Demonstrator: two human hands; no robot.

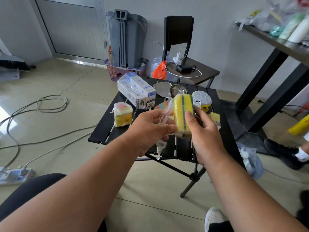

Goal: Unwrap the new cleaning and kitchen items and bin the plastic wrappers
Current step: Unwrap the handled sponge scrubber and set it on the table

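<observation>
A stack of yellow sponges with green scouring layers (pixel 182 113) is held upright above the small black folding table (pixel 103 131). My right hand (pixel 205 136) grips the stack from the right. My left hand (pixel 150 129) pinches the clear plastic wrapper (pixel 163 118), which is peeled off the sponges' left side and trails down below the hand. On the table lie a wrapped sponge pack (pixel 122 114), a long wrapped box pack (pixel 136 91), a silver scouring pad (pixel 201 98), a metal ladle (pixel 178 91) and a yellow brush (pixel 214 117).
A chair (pixel 190 71) with a charger and cable stands behind the table. A grey bin (pixel 126 37) sits in a purple basket by the wall. Cables and a power strip (pixel 15 175) lie on the floor at left. A bag with crumpled wrappers (pixel 250 159) sits at right, near another person's shoe (pixel 287 153).
</observation>
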